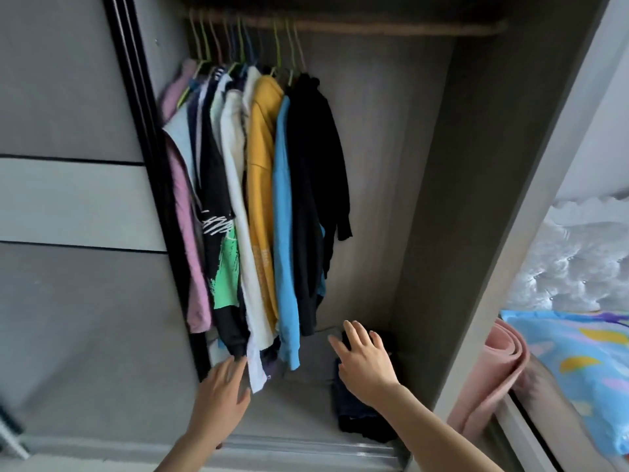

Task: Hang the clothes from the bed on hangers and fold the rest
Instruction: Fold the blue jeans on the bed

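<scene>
**Settling the folded pile on the wardrobe floor**

I have both hands inside the wardrobe, and neither one holds anything. My right hand (364,359) is flat with its fingers spread over the dark folded stack (357,417), which lies along the right edge of the wardrobe floor (289,410). I cannot tell whether the palm actually touches the cloth. My left hand (221,393), fingers straight and apart, is at the hems of the hanging clothes (262,185), which crowd the left end of the rod (391,27). I judge the hanging largely done and the step in hand to be seating the folded pieces. To do it well, I would press down evenly with the flat palm and ease the stack toward the right rear corner, beside the grey folded piece (313,352). The left hand should hold the hems aside so that nothing drags the pile askew.
</scene>
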A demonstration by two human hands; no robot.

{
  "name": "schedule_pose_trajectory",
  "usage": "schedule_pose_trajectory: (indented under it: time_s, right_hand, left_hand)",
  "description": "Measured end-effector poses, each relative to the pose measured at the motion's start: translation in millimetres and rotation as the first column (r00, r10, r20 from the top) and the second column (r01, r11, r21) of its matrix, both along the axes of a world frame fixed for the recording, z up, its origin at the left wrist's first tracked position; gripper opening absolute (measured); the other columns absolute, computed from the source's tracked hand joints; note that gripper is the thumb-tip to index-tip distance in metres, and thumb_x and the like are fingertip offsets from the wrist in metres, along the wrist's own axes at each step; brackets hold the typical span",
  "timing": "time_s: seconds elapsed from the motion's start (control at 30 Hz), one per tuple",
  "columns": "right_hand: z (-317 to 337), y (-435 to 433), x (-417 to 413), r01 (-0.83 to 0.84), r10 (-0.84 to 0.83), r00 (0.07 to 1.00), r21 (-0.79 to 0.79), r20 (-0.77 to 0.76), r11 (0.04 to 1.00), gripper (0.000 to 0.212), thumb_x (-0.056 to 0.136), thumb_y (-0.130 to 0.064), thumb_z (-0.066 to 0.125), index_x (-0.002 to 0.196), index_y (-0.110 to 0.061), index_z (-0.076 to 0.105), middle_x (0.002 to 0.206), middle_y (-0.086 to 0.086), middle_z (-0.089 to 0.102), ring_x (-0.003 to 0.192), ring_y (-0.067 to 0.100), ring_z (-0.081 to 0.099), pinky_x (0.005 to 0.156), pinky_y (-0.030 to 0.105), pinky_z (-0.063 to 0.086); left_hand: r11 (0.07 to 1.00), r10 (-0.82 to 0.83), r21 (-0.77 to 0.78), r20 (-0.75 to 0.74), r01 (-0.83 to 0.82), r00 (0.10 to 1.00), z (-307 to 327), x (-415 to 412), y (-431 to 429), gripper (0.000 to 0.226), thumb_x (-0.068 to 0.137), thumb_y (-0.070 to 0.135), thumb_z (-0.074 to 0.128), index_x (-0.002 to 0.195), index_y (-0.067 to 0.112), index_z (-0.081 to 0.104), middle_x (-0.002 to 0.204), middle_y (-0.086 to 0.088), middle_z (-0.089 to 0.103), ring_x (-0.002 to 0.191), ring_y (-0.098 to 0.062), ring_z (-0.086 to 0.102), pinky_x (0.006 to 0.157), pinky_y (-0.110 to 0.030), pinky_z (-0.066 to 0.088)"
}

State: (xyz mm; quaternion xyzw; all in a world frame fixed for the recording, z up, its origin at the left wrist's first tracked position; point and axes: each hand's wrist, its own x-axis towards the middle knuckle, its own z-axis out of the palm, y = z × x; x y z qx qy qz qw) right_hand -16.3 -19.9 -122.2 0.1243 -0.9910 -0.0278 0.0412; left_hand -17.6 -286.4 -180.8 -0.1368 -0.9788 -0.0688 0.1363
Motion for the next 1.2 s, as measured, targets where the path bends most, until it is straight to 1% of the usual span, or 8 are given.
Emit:
schedule_pose_trajectory:
  time_s: [0.33, 0.57, 0.67, 0.77, 0.93, 1.03, 1.1, 1.2]
  right_hand:
    - [83.7, -163.5, -90.6, -0.231, 0.245, 0.952, 0.094, -0.183, 0.968, 0.059, 0.094, -0.017, 0.040, 0.148, -0.020, 0.017, 0.156, 0.013, 0.004, 0.145, 0.027, -0.002, 0.115, 0.049, 0.008]
    - [136.8, -286.2, -170.0, -0.349, 0.414, 0.864, 0.252, -0.286, 0.903, 0.054, 0.095, -0.019, 0.039, 0.146, -0.015, 0.024, 0.156, 0.017, 0.006, 0.144, 0.029, 0.000, 0.115, 0.048, 0.005]
    - [156.0, -315.9, -199.2, -0.358, 0.447, 0.835, 0.299, -0.320, 0.885, 0.051, 0.094, -0.018, 0.039, 0.143, -0.011, 0.028, 0.154, 0.019, 0.010, 0.144, 0.029, 0.002, 0.114, 0.051, 0.006]
    - [166.2, -328.7, -219.6, -0.339, 0.478, 0.815, 0.399, -0.328, 0.852, 0.052, 0.092, -0.018, 0.043, 0.142, -0.009, 0.029, 0.154, 0.019, 0.011, 0.144, 0.030, 0.000, 0.113, 0.053, 0.006]
    - [178.9, -335.1, -240.9, -0.261, 0.485, 0.814, 0.544, -0.321, 0.798, 0.054, 0.096, -0.021, 0.036, 0.144, -0.001, 0.022, 0.154, 0.020, 0.010, 0.144, 0.031, -0.002, 0.113, 0.056, 0.004]
    - [179.1, -335.3, -248.4, -0.234, 0.486, 0.809, 0.578, -0.330, 0.782, 0.056, 0.097, -0.021, 0.035, 0.145, 0.001, 0.016, 0.151, 0.018, 0.016, 0.143, 0.031, 0.002, 0.113, 0.055, 0.007]
    - [175.6, -334.5, -251.5, -0.227, 0.492, 0.805, 0.593, -0.332, 0.772, 0.057, 0.097, -0.021, 0.035, 0.145, 0.003, 0.015, 0.150, 0.018, 0.018, 0.143, 0.032, 0.003, 0.113, 0.055, 0.009]
    - [172.4, -331.2, -252.8, -0.215, 0.508, 0.786, 0.613, -0.354, 0.760, 0.053, 0.097, -0.020, 0.035, 0.144, 0.002, 0.021, 0.150, 0.017, 0.020, 0.144, 0.030, 0.005, 0.113, 0.053, 0.014]
  left_hand:
    - [0.981, 0.192, 0.020, -0.128, -0.191, 0.973, 105.1, -40.1, -155.4, 0.056, 0.071, 0.034, 0.038, 0.096, -0.003, 0.072, 0.089, -0.023, 0.069, 0.073, -0.040, 0.068, 0.051, -0.042, 0.055]
    - [0.944, 0.330, 0.036, -0.141, -0.329, 0.933, 127.8, -92.6, -268.6, 0.060, 0.067, 0.036, 0.036, 0.094, -0.003, 0.073, 0.090, -0.026, 0.068, 0.072, -0.042, 0.068, 0.046, -0.044, 0.054]
    - [0.941, 0.336, -0.002, -0.105, -0.338, 0.936, 140.7, -123.1, -293.6, 0.056, 0.064, 0.034, 0.055, 0.107, 0.000, 0.065, 0.096, -0.028, 0.067, 0.073, -0.043, 0.067, 0.046, -0.044, 0.055]
    - [0.966, 0.242, -0.038, -0.192, -0.254, 0.951, 156.8, -160.7, -294.5, 0.095, 0.038, 0.020, 0.091, 0.121, 0.007, 0.046, 0.111, -0.030, 0.062, 0.086, -0.045, 0.066, 0.058, -0.046, 0.056]
    - [0.975, 0.191, -0.061, -0.271, -0.214, 0.943, 191.4, -209.8, -269.0, 0.100, 0.025, 0.018, 0.092, 0.120, 0.006, 0.064, 0.126, -0.030, 0.054, 0.111, -0.049, 0.055, 0.078, -0.056, 0.051]
    - [0.961, 0.266, -0.044, -0.116, -0.272, 0.957, 174.6, -234.9, -261.7, 0.115, 0.060, 0.032, 0.082, 0.151, 0.013, 0.012, 0.153, -0.027, 0.003, 0.140, -0.046, 0.016, 0.106, -0.053, 0.032]
    - [0.950, 0.307, -0.049, -0.024, -0.308, 0.951, 148.4, -251.1, -261.7, 0.113, 0.080, 0.029, 0.066, 0.141, 0.016, -0.028, 0.146, -0.017, -0.036, 0.144, -0.036, -0.010, 0.114, -0.047, 0.016]
    - [0.946, 0.322, -0.053, 0.013, -0.320, 0.947, 136.3, -259.3, -261.0, 0.115, 0.082, 0.031, 0.064, 0.129, 0.012, -0.039, 0.132, -0.015, -0.049, 0.142, -0.036, -0.017, 0.115, -0.047, 0.014]
